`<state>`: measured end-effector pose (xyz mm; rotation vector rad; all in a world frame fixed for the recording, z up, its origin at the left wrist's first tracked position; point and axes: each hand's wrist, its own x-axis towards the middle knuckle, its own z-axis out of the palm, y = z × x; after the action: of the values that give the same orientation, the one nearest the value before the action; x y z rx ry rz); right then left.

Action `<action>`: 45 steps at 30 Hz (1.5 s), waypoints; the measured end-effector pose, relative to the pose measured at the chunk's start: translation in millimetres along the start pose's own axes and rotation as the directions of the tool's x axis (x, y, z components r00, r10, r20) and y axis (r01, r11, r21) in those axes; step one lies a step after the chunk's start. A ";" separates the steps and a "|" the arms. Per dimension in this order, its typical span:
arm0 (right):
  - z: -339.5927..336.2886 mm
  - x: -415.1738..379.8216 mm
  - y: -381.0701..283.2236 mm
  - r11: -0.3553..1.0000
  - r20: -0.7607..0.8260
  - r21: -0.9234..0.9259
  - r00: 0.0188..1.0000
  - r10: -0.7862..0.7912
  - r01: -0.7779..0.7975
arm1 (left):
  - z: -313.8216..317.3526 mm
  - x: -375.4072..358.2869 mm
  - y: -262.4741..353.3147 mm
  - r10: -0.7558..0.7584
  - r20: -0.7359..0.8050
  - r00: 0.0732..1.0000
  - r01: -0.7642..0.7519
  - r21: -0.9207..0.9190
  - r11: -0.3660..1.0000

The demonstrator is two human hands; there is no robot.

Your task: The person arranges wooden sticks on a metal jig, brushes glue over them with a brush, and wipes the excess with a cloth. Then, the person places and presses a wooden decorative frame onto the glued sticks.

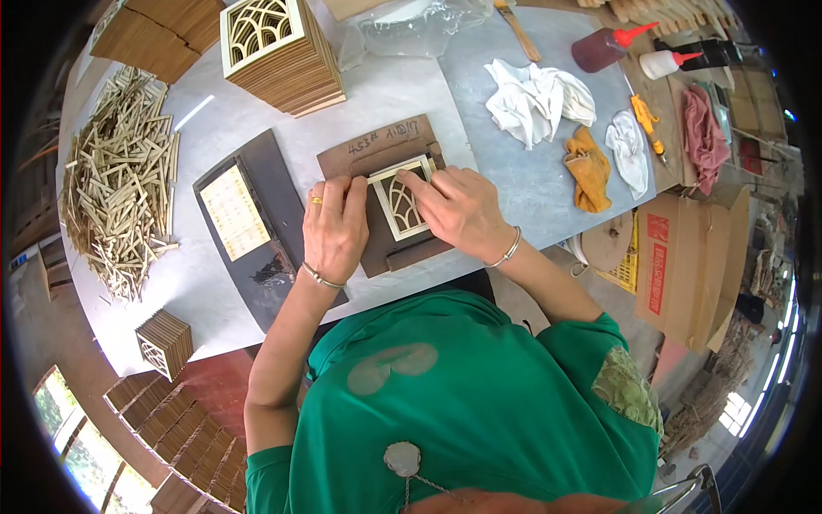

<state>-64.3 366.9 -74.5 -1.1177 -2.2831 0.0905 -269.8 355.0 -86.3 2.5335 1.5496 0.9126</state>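
A small cream lattice frame (401,199) with curved bars lies in a brown jig board (360,161) that has handwriting along its upper part. At the frame's upper left corner are the bent fingers of my left hand (335,224), pressed together; what they hold, if anything, is hidden. My right hand (462,210) rests over the frame's right side, its index finger on the top edge and the other fingers curled. Left of the jig, a dark board (257,214) carries a pale stained pad (234,212).
Thin wooden sticks (120,180) are heaped at the left. Stacked lattice panels (278,60) stand behind the jig, a smaller stack (164,344) at the front left. White cloth (538,98), an orange cloth (587,171) and a dark red bottle (601,50) lie to the right.
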 end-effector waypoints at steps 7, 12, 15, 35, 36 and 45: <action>3.6 2.3 2.2 1.000 -0.007 -0.012 1.000 -0.003 0.003 | 3.3 1.5 0.5 -0.025 -0.017 1.000 0.025 0.019 0.999; 6.7 1.5 3.9 1.000 0.008 -0.024 1.000 0.003 -0.003 | 3.4 1.8 0.6 -0.025 -0.027 0.999 0.026 0.024 0.999; 6.6 3.0 4.8 0.999 0.018 -0.033 1.000 0.009 -0.008 | 3.5 -2.1 1.0 -0.076 -0.041 0.996 0.076 -0.005 0.997; -2.6 -1.8 22.3 0.997 0.056 0.054 0.997 0.049 -0.052 | 10.9 9.6 14.6 -0.160 -0.002 0.987 0.160 -0.018 0.987; -3.4 -2.5 24.2 0.997 0.050 0.055 0.997 0.055 -0.058 | 11.3 9.4 14.0 -0.154 0.000 0.988 0.154 -0.018 0.988; -7.0 3.0 29.9 0.999 0.073 0.026 0.997 0.028 -0.030 | 12.5 10.1 15.8 -0.127 0.005 0.992 0.127 0.000 0.992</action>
<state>-41.0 387.1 -76.5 -1.1511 -2.3234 0.1754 -247.6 358.7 -86.8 2.4017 1.6862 0.8895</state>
